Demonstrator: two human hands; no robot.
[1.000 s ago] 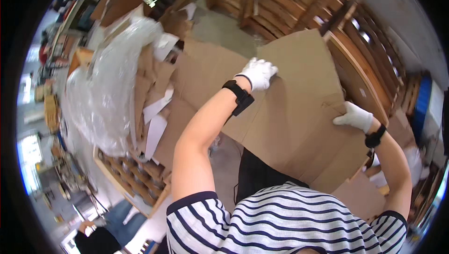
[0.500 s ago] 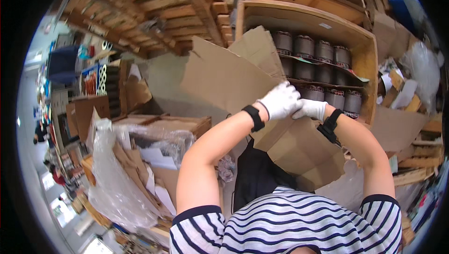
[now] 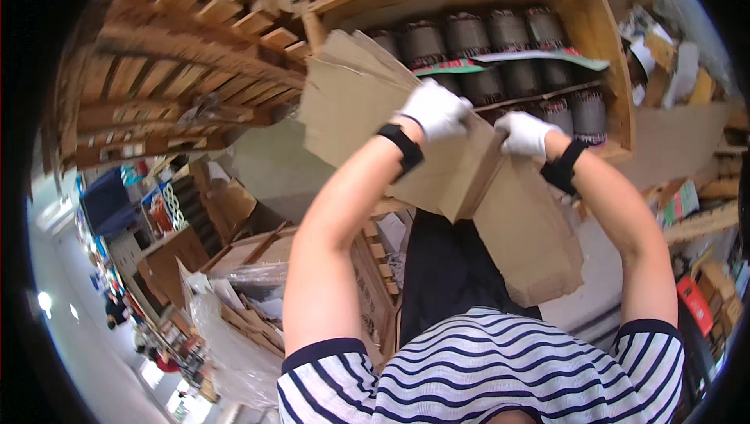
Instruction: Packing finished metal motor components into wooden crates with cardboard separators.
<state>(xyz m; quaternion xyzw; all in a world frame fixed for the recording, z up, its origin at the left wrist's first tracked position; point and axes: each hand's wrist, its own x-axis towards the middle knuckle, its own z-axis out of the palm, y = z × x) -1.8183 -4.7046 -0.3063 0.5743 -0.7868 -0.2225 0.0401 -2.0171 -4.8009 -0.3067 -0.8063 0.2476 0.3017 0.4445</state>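
My left hand (image 3: 437, 109), in a white glove, is closed on a large piece of brown cardboard (image 3: 527, 229). The white-gloved right hand (image 3: 525, 133) grips the same cardboard a short way to the right, along a folded or torn edge between the two hands. The cardboard spreads in several flaps, one out to the far left and another down in front of my body. Just beyond my hands stands a wooden crate (image 3: 621, 57) holding rows of grey metal cylinders (image 3: 469, 33), like motor stators. Strips of sheet material (image 3: 539, 57) lie between the rows. My hands hide part of the near row.
Wooden pallets (image 3: 187, 57) stand upright at the far left. Lower left is a box with clear plastic film (image 3: 226, 338) and cardboard scraps. Scrap paper and plastic (image 3: 672, 53) lie at the far right. A red box (image 3: 695, 304) sits at the lower right.
My hands have moved apart, and the cardboard between them now shows a fold or tear. The view has shifted, so the crate appears higher and larger.
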